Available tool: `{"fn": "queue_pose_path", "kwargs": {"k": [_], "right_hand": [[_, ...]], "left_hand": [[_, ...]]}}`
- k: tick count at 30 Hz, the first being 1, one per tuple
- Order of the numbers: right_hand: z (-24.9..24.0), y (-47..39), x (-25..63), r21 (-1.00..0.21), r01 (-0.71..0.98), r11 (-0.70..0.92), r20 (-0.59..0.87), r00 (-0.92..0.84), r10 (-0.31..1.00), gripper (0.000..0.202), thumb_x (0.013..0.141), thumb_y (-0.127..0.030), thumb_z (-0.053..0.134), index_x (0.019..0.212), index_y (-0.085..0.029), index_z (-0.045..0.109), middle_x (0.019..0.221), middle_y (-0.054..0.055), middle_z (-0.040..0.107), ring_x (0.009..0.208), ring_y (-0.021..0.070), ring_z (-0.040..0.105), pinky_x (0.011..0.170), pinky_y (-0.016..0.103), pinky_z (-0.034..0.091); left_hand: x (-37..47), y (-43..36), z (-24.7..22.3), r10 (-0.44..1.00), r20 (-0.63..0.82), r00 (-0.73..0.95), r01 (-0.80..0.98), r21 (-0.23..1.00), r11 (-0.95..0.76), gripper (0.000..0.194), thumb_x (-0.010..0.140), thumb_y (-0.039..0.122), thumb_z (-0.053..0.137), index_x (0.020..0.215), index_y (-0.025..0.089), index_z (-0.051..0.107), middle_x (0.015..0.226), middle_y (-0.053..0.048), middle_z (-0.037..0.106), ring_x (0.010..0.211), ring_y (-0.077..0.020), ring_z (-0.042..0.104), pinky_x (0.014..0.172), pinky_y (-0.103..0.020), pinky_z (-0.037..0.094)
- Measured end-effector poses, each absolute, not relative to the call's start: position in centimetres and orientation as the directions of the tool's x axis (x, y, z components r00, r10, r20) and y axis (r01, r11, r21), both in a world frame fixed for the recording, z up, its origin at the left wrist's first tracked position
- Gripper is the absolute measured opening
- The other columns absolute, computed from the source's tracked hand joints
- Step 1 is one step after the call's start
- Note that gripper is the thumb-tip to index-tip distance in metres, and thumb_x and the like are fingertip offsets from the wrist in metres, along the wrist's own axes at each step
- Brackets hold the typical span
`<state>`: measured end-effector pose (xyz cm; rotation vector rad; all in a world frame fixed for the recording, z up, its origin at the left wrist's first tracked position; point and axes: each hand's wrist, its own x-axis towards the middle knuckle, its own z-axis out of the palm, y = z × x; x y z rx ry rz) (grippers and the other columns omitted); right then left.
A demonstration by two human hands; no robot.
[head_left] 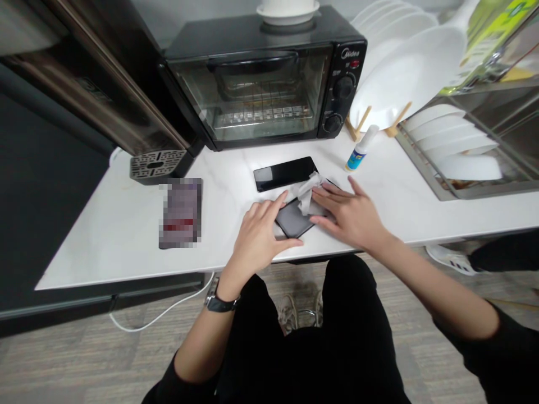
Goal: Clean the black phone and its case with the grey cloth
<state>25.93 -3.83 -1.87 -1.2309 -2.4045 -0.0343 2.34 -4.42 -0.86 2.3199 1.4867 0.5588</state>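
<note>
A dark smartphone (293, 220) lies flat on the white countertop (138, 241) between my hands. My left hand (261, 233) grips its left end, fingers on the far side and thumb on the near side. A crumpled white tissue (309, 191) is under the fingers of my right hand (347, 212), which press it onto the phone; part of the phone's right end is covered. Just behind lies a second black phone (284, 174), untouched. A small spray bottle (357, 152) with a blue label stands behind my right hand.
At the back stands a black toaster oven (269, 84). White plates (410, 73) rest in a wooden rack beside a sink (446, 193) holding dishes. To the left are a dispenser with a drip tray (158, 165) and a flat item with a pixelated face (182, 213).
</note>
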Motion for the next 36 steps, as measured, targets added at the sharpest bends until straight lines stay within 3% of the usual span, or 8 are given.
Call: {"fn": "queue_pose_path", "kwargs": {"k": [9,12,18,22,27,30,34,36], "right_hand": [[-1.9,-4.7,22.9,-0.247,0.537,0.807,0.391,-0.707,0.590,0.088,0.094,-0.083,0.042,0.139,-0.011,0.065,0.144,0.014,0.067,0.139,0.0285,0.063,0.128,0.053,0.040],[-1.3,-4.6,25.2,-0.294,0.447,0.845,0.376,-0.758,0.532,0.065,0.100,-0.070,0.049,0.134,-0.018,0.069,0.138,0.006,0.072,0.132,0.0203,0.068,0.124,0.045,0.047],[-1.2,-3.9,29.3,-0.131,0.757,0.641,0.392,-0.554,0.734,0.059,0.105,-0.060,0.046,0.136,-0.016,0.068,0.136,0.012,0.073,0.125,0.0301,0.072,0.125,0.061,0.040],[-2.1,-5.2,27.3,-0.208,0.550,0.809,0.369,-0.721,0.586,0.088,0.093,-0.085,0.041,0.140,-0.015,0.065,0.148,0.012,0.065,0.140,0.0268,0.063,0.127,0.051,0.042],[-1.8,-5.7,26.0,-0.161,0.869,0.469,0.387,-0.381,0.840,0.068,0.105,-0.065,0.039,0.135,-0.012,0.068,0.140,0.018,0.069,0.137,0.0336,0.064,0.127,0.063,0.036],[-1.5,-6.1,25.3,-0.248,0.665,0.704,0.325,-0.628,0.707,0.088,0.093,-0.085,0.042,0.137,-0.014,0.067,0.149,0.016,0.063,0.140,0.0296,0.062,0.127,0.054,0.042],[-1.4,-6.2,24.7,-0.232,0.879,0.415,0.374,-0.314,0.873,0.070,0.103,-0.068,0.042,0.138,-0.013,0.067,0.141,0.018,0.068,0.137,0.0358,0.064,0.129,0.069,0.028],[-1.5,-6.3,24.6,-0.267,0.789,0.554,0.337,-0.462,0.820,0.076,0.099,-0.073,0.046,0.141,-0.012,0.065,0.146,0.017,0.065,0.140,0.0347,0.062,0.130,0.064,0.032]], "left_hand": [[1.8,-4.0,-0.9,0.902,0.132,0.410,0.744,0.524,-0.415,0.108,0.081,0.060,0.084,0.167,0.025,0.028,0.144,-0.011,0.062,0.121,-0.0313,0.055,0.108,-0.046,0.046],[1.8,-3.9,-0.8,0.901,0.111,0.420,0.740,0.532,-0.410,0.114,0.078,0.057,0.088,0.168,0.026,0.025,0.146,-0.011,0.063,0.121,-0.0319,0.055,0.107,-0.047,0.046],[2.1,-4.1,-0.7,0.905,0.113,0.410,0.741,0.537,-0.403,0.110,0.079,0.050,0.089,0.167,0.032,0.026,0.149,-0.005,0.063,0.128,-0.0311,0.054,0.112,-0.047,0.041],[2.1,-4.2,-0.5,0.901,0.088,0.424,0.744,0.533,-0.402,0.101,0.087,0.050,0.080,0.168,0.025,0.025,0.146,-0.009,0.063,0.123,-0.0307,0.056,0.108,-0.046,0.044],[2.2,-4.2,-0.5,0.902,0.102,0.419,0.759,0.505,-0.410,0.105,0.082,0.056,0.084,0.166,0.028,0.029,0.149,-0.007,0.062,0.128,-0.0320,0.053,0.110,-0.047,0.043],[2.2,-4.2,-0.6,0.891,0.110,0.440,0.758,0.487,-0.434,0.102,0.086,0.056,0.080,0.168,0.027,0.026,0.145,-0.010,0.062,0.122,-0.0323,0.055,0.105,-0.047,0.045],[2.3,-4.1,-0.7,0.899,0.113,0.423,0.766,0.485,-0.421,0.102,0.084,0.058,0.081,0.166,0.029,0.028,0.146,-0.009,0.062,0.125,-0.0327,0.054,0.109,-0.048,0.044],[2.4,-4.2,-0.7,0.895,0.117,0.431,0.766,0.476,-0.431,0.100,0.087,0.057,0.079,0.167,0.027,0.028,0.146,-0.010,0.061,0.124,-0.0323,0.054,0.108,-0.048,0.045]]}}
